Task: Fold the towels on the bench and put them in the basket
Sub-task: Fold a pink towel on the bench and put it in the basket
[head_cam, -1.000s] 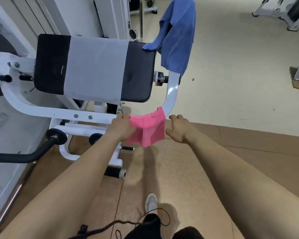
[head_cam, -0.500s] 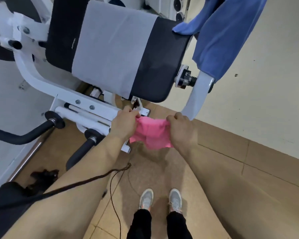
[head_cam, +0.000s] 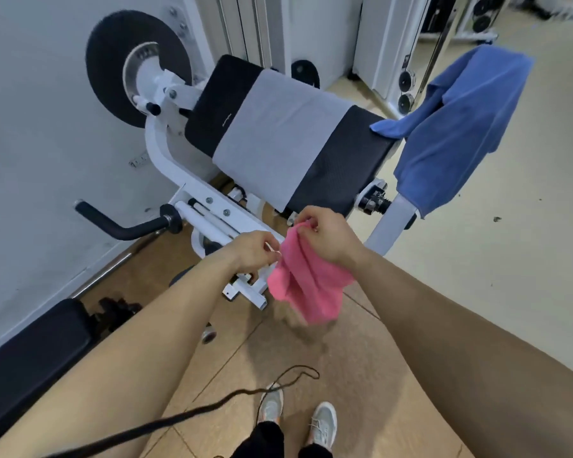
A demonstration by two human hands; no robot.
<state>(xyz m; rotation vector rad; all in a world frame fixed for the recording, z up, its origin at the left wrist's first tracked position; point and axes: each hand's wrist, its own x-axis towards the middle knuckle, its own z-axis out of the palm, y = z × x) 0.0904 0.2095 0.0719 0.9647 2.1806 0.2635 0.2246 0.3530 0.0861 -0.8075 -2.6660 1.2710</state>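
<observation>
Grip first: the pink towel (head_cam: 306, 285) was pinched at its top edge by the right hand (head_cam: 328, 238), with the fingers curled over the bunched cloth. The left hand (head_cam: 253, 254) was curled too, and the towel's near edge was nipped between thumb and fingertips, right beside the other grip. So both grips were closed on the same towel. It was held up in the air and hung down crumpled below the hands, not neatly folded at all. It was held just in front of the worktop (head_cam: 341, 166), a black padded gym bench on a white frame.

Further out, a grey towel (head_cam: 278, 140) was laid flat across the middle of the pad and draped over its near side. A blue towel (head_cam: 457, 127) was slung over the white upright at the right end, with one corner resting on the pad. A black weight plate (head_cam: 106, 67) was mounted at the far left end, and a black handle (head_cam: 119, 228) could be seen low on the left. Down below, light shoes (head_cam: 323, 421) were planted on the brown floor (head_cam: 361, 358), and a dark cord (head_cam: 245, 393) was dangled across.
</observation>
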